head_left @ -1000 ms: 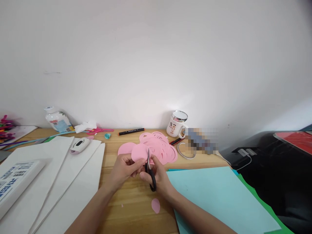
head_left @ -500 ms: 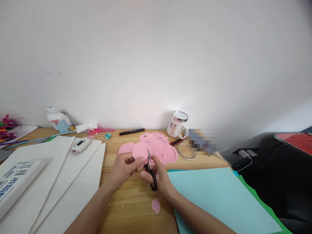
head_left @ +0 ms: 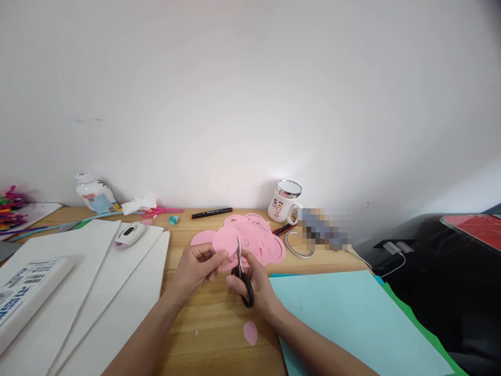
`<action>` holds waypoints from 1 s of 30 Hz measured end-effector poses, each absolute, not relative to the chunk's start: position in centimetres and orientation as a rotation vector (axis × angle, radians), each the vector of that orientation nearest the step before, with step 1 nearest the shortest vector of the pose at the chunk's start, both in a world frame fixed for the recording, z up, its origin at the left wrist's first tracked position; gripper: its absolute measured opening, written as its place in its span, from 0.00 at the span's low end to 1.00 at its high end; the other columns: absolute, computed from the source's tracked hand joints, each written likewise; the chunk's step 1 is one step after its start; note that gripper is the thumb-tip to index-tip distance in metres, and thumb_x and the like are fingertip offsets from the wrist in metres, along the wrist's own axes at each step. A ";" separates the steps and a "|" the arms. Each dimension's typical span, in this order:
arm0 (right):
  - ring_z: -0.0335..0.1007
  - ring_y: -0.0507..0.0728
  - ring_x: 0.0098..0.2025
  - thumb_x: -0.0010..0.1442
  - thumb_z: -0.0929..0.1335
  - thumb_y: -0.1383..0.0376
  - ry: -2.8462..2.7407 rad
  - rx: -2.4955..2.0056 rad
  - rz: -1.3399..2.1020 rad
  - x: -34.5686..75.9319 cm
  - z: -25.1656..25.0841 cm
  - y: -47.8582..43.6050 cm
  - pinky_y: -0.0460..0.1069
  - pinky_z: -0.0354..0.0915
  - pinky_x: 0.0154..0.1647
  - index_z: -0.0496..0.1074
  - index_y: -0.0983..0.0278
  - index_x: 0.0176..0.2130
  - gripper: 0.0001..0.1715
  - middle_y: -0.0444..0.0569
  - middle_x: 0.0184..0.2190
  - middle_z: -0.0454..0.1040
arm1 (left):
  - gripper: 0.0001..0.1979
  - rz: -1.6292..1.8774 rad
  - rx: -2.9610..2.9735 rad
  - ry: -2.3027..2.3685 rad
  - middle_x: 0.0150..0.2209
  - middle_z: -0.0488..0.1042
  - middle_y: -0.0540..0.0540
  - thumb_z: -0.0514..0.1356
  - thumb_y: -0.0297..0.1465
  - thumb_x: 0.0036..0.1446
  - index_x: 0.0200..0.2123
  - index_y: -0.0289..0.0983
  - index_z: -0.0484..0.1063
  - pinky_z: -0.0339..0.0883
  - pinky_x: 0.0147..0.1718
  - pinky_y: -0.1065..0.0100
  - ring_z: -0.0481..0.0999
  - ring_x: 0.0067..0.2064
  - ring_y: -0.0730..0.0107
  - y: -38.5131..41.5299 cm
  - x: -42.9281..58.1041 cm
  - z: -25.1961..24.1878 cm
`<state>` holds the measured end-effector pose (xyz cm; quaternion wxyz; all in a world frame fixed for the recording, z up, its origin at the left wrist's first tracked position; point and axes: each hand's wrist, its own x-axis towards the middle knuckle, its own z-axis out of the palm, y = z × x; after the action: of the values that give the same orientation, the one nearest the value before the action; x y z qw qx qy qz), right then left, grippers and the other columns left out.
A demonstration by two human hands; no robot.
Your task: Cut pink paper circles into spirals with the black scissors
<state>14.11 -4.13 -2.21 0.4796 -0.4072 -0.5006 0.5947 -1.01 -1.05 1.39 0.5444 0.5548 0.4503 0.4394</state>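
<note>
Between the thumb and fingers of my left hand (head_left: 201, 266) is a round pink paper piece (head_left: 224, 241). My right hand (head_left: 254, 282) grips black-handled scissors (head_left: 246, 290), their blades pointing up beside the right edge of that piece. Whether the blades touch the paper I cannot tell. Behind both hands lies a heap of pink paper cutouts (head_left: 258, 237), several with curved slits. Closer to me, a small pink paper petal shape (head_left: 250, 333) rests on the wooden table (head_left: 219, 350).
On the left are white sheets (head_left: 97, 292) with a white box (head_left: 29, 297) and a small white device (head_left: 130, 235). A marker (head_left: 212, 213), pink scissors (head_left: 162, 210), a bottle (head_left: 96, 193) and a mug (head_left: 285, 201) stand or lie along the wall. Light-blue sheets (head_left: 352, 318) cover the right.
The round pink piece has turned or shifted very slightly in my left hand near the blades. Both hands stay in nearly the same place, and the scissors remain in my right hand.
</note>
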 end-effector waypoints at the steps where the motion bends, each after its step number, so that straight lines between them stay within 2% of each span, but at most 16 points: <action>1: 0.53 0.47 0.14 0.46 0.73 0.51 -1.224 -0.999 1.450 14.1 -2.1 -4.1 0.41 0.50 0.14 0.58 0.63 0.48 0.36 0.31 0.13 0.61 | 0.19 1.054 1.306 1.065 0.11 0.62 0.56 0.66 0.40 0.47 0.16 0.35 0.65 0.47 0.14 0.77 0.57 0.14 0.82 -1.1 -1.0 1.5; 9: 0.55 0.48 0.14 0.46 0.74 0.52 -1.207 -0.974 1.461 13.6 -2.9 -4.3 0.41 0.53 0.14 0.59 0.61 0.44 0.33 0.31 0.12 0.61 | 0.22 1.105 1.233 1.071 0.13 0.64 0.54 0.64 0.45 0.48 0.15 0.35 0.65 0.46 0.14 0.75 0.56 0.13 0.82 -1.2 -0.5 1.5; 15: 0.56 0.47 0.14 0.47 0.73 0.50 -1.264 -0.930 1.512 13.4 -2.9 -4.5 0.42 0.54 0.14 0.61 0.60 0.34 0.24 0.34 0.16 0.64 | 0.23 1.001 1.310 1.057 0.13 0.65 0.52 0.62 0.46 0.50 0.15 0.33 0.68 0.47 0.14 0.75 0.57 0.14 0.81 -1.5 -0.1 1.0; 20: 0.56 0.48 0.18 0.45 0.75 0.49 -1.283 -0.841 1.512 13.6 -2.4 -4.4 0.43 0.56 0.18 0.61 0.60 0.33 0.26 0.37 0.20 0.64 | 0.21 0.974 1.324 1.073 0.11 0.62 0.54 0.63 0.44 0.48 0.14 0.34 0.68 0.46 0.14 0.76 0.55 0.14 0.82 -1.6 0.0 1.5; 24: 0.54 0.48 0.22 0.44 0.76 0.50 -1.256 -0.756 1.484 13.7 -2.1 -4.2 0.44 0.55 0.22 0.61 0.61 0.34 0.28 0.40 0.25 0.66 | 0.22 0.924 1.331 1.056 0.10 0.61 0.55 0.65 0.43 0.46 0.12 0.35 0.64 0.47 0.14 0.76 0.55 0.14 0.82 -1.6 0.0 1.7; 30: 0.50 0.48 0.22 0.45 0.75 0.48 -1.269 -0.773 1.498 13.9 -2.3 -4.1 0.43 0.49 0.20 0.59 0.61 0.34 0.29 0.38 0.22 0.62 | 0.22 0.932 1.386 1.044 0.11 0.60 0.55 0.63 0.43 0.48 0.12 0.35 0.63 0.48 0.14 0.75 0.55 0.15 0.81 -1.5 -0.3 1.6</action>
<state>13.86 -4.14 -2.26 0.4931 -0.3187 -0.5233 0.6176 -0.32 -1.53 1.60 0.5531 0.5863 0.4415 0.3943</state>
